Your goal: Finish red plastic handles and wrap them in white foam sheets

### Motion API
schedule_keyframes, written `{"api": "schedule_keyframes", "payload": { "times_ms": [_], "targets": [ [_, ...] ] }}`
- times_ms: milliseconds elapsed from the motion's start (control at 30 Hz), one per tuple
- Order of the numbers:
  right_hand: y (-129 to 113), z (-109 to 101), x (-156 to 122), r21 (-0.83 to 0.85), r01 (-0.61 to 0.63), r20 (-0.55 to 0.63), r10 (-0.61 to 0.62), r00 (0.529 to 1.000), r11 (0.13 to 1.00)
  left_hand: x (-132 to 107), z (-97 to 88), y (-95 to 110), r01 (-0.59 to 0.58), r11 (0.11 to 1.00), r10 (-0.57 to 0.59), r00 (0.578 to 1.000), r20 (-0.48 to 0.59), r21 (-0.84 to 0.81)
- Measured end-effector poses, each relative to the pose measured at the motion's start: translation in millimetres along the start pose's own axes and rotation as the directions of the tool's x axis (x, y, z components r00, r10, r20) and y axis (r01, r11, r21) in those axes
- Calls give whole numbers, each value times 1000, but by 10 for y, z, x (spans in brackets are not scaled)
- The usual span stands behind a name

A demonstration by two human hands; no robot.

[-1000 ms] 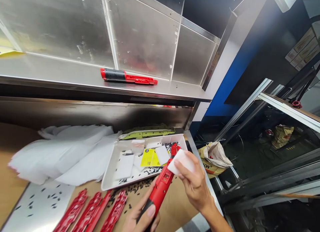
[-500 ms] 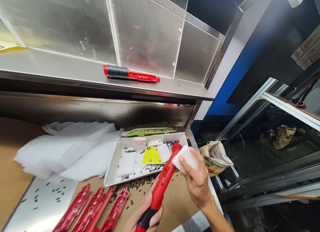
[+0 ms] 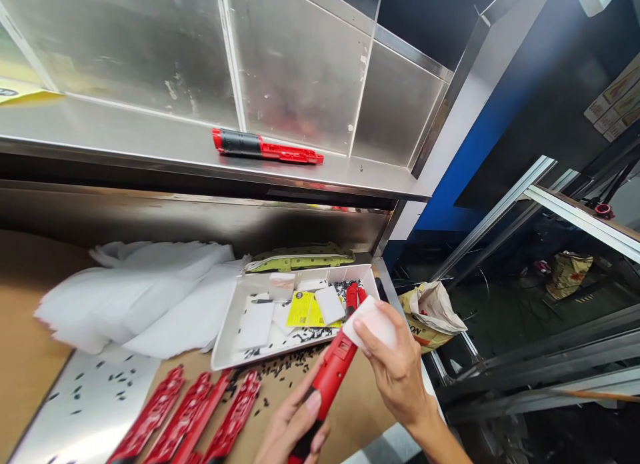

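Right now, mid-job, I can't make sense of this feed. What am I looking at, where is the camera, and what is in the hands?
There is no machine here: these are a person's two bare hands, filmed by one camera worn on the head, looking forward and down.

The left hand grips a red tool with a black handle near its lower end. The right hand presses a small white pad against the tool's upper part.

On the brown work surface lie a row of red plastic shells, scattered small black bits, a white tray with white pieces and yellow labels, and a heap of white sheets. Behind the tray lies a green part.

On the steel shelf above rests another red and black tool.
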State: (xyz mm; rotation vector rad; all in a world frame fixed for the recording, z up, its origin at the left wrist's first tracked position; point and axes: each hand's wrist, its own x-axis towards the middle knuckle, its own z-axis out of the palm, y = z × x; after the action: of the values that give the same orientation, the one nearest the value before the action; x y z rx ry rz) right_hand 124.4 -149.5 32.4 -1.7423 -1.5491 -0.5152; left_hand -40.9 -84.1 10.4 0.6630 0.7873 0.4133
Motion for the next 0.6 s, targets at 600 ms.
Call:
{"api": "schedule_keyframes", "payload": {
  "times_ms": [600],
  "targets": [
    [-22,188,-105,82,-87,31,85,996,993,163,-116,-150,-37,999,37,999,-33,-3]
  ]
}}
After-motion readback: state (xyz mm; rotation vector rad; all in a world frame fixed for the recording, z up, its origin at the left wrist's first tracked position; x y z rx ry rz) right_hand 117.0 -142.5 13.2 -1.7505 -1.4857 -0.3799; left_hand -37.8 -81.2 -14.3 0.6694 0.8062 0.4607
